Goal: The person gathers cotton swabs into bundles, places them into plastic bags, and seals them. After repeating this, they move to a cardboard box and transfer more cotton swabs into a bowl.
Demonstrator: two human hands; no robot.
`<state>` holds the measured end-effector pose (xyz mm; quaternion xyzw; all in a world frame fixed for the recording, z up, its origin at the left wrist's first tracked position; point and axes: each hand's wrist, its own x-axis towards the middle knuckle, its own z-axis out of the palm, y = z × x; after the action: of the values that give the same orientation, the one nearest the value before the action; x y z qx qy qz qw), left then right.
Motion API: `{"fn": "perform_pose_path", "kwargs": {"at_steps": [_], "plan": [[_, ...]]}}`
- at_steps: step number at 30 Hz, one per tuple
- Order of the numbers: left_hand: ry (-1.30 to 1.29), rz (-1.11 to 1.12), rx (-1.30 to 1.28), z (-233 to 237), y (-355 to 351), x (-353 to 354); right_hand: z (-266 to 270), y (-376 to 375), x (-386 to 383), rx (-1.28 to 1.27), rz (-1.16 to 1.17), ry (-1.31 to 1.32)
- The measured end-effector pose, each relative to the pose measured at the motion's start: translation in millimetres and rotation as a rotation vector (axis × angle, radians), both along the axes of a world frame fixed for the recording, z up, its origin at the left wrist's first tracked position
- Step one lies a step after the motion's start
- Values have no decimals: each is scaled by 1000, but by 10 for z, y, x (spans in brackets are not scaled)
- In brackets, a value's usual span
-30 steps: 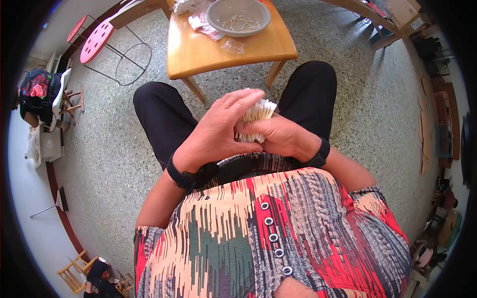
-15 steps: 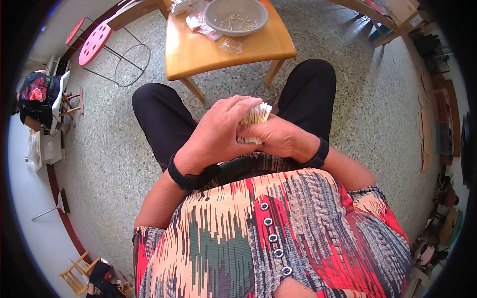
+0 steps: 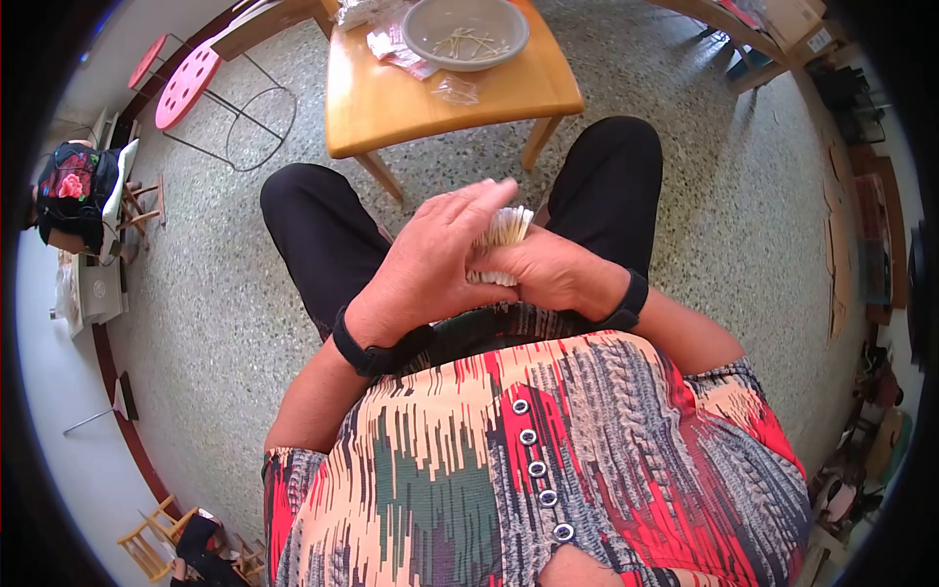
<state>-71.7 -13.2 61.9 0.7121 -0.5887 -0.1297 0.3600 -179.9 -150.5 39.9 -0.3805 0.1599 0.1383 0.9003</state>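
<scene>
A thick bundle of cotton swabs [image 3: 505, 231] with white tips sits between my two hands above my lap. My left hand [image 3: 423, 256] cups it from the left. Its fingertips rise past the top of the bundle, and its thumb lies along the lower end. From the other side, my right hand [image 3: 562, 269] grips the bundle, thumb laid across the sticks; its other fingers are hidden. Beyond my knees, a grey bowl [image 3: 468, 65] holds several loose cotton swabs [image 3: 468, 44].
The bowl stands on a wooden stool [image 3: 450, 119] with crumpled plastic packaging [image 3: 396, 47]. A pink round stool [image 3: 188, 86] is at the left. Another person [image 3: 73, 196] sits at the far left. A wooden table [image 3: 729, 29] with boxes is at the upper right.
The fingers of my left hand have lifted slightly off the top of the bundle. The bundle has shifted a little, and my right hand has barely moved.
</scene>
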Motion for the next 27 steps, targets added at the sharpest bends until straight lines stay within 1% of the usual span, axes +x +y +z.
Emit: {"fn": "perform_pose_path", "kwargs": {"at_steps": [2,4,6,7,9,11,13,16,19,21,27], "plan": [[27,42,-18,31,16,15,-50,4,17,45,-18,-7],[25,40,43,24,61,85,-59,-18,41,92,-34,-12],[7,38,30,-23,94,96,-37,-73,57,178,-12,-28],[-11,34,20,-45,110,93,-53,-94,54,181,-10,-23],[9,24,-2,-66,104,109,-84,-135,43,227,69,-13],[27,14,-25,-81,82,120,-54,-141,57,236,72,-18],[98,9,4,-96,73,124,-59,-141,59,244,75,-25],[62,5,-53,-152,66,119,-98,-143,48,237,63,-65],[34,-8,-117,-41,19,102,-79,-153,47,249,69,-35],[33,-6,-93,-52,18,90,-106,-118,53,297,43,-75],[103,-15,-47,-58,39,86,-55,-101,48,270,27,-23]]}}
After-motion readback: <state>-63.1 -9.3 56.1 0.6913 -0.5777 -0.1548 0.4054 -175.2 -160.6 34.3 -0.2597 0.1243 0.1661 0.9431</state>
